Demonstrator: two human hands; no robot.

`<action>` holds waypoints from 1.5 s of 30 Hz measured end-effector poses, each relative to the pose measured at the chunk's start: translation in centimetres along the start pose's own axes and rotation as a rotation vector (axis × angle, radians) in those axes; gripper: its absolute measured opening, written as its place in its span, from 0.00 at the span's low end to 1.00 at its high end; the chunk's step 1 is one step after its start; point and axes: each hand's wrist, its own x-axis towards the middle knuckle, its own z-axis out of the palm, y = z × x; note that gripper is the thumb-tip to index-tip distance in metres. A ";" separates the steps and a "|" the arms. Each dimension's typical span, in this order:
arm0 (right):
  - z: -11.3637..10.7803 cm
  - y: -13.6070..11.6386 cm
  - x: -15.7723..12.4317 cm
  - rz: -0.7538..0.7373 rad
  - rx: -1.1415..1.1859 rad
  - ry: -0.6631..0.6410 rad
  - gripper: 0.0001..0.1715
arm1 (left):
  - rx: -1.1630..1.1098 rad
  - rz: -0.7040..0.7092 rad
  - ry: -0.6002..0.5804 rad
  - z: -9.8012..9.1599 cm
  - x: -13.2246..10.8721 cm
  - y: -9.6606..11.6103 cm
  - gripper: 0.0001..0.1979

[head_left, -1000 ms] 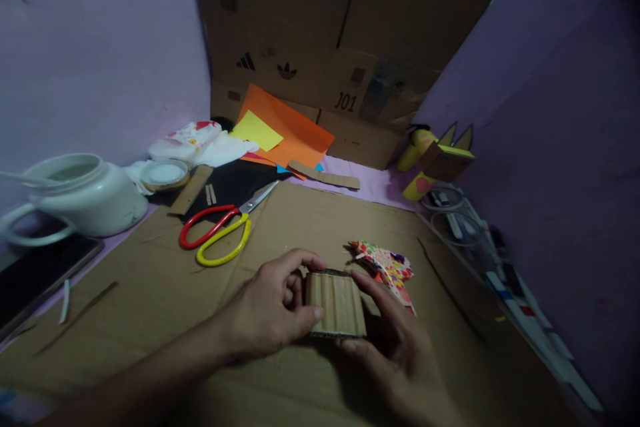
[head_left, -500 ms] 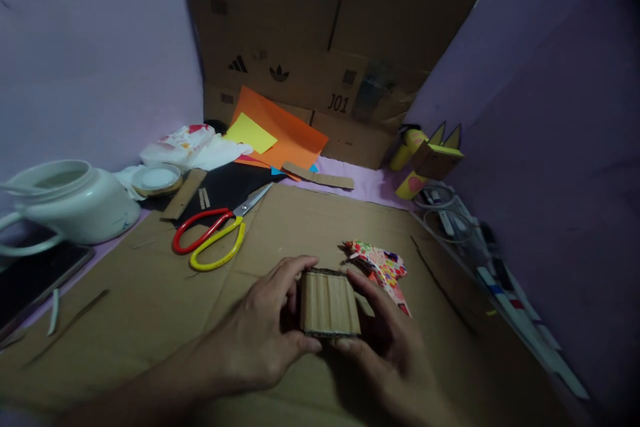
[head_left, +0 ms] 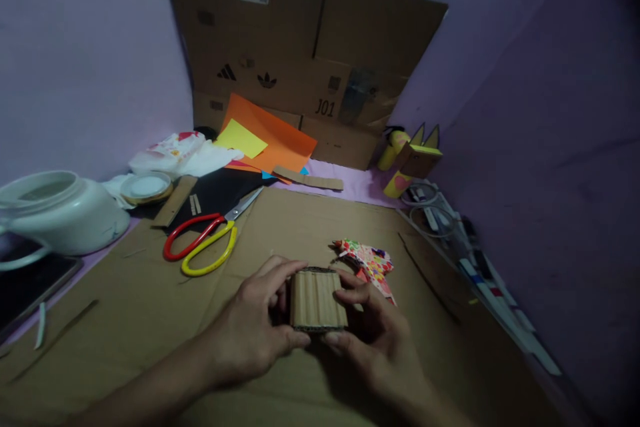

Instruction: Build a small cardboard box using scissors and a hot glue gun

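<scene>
A small block of ridged cardboard [head_left: 318,300] with dark top and bottom edges is held between both hands, over the cardboard sheet [head_left: 300,227]. My left hand [head_left: 255,323] grips its left side, forefinger at the top edge and thumb at the bottom. On the right side my right hand [head_left: 377,330] holds it, one finger on the ridged face and the thumb below. Just behind the right hand lies a glue gun [head_left: 367,261] with a flowery pattern, partly hidden by the fingers.
Scissors [head_left: 220,233] with red and yellow handles lie at the left. A white pot [head_left: 65,213] stands farther left. Orange paper [head_left: 275,137] is at the back. A cardboard figure [head_left: 417,159] stands back right, near cables and pens [head_left: 480,267].
One finger of my right hand has moved from the block's top right corner onto its ridged face. The whole view has shifted slightly, with things appearing farther left.
</scene>
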 end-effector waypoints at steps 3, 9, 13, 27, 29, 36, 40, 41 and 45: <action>-0.2 -0.4 0.1 -0.074 -0.142 0.010 0.17 | -0.031 -0.005 -0.006 0.0 0.1 0.2 0.32; -0.6 -1.7 0.5 -0.292 -0.518 0.008 0.16 | -0.019 -0.026 0.008 0.1 0.0 0.3 0.32; -0.5 -2.1 0.7 -0.311 -0.571 -0.013 0.16 | -0.033 -0.018 0.002 0.1 0.1 0.3 0.31; -0.7 -2.3 0.9 -0.334 -0.645 -0.028 0.15 | -0.047 -0.012 -0.016 0.0 0.1 0.6 0.29; -0.7 -2.2 0.9 -0.341 -0.638 -0.019 0.15 | -0.044 -0.002 -0.017 -0.1 0.1 0.6 0.29; -0.6 -1.9 0.5 -0.335 -0.613 0.048 0.15 | -0.017 -0.023 -0.020 -0.1 0.1 0.5 0.29; -0.6 -1.8 0.6 -0.335 -0.599 0.064 0.16 | -0.016 0.004 -0.018 0.0 0.0 0.2 0.29; -0.6 -1.7 0.6 -0.337 -0.586 0.074 0.16 | -0.021 0.013 -0.019 0.0 0.0 0.1 0.29; -0.5 -1.6 0.8 -0.321 -0.528 0.110 0.16 | -0.022 0.026 -0.020 0.0 0.0 0.1 0.29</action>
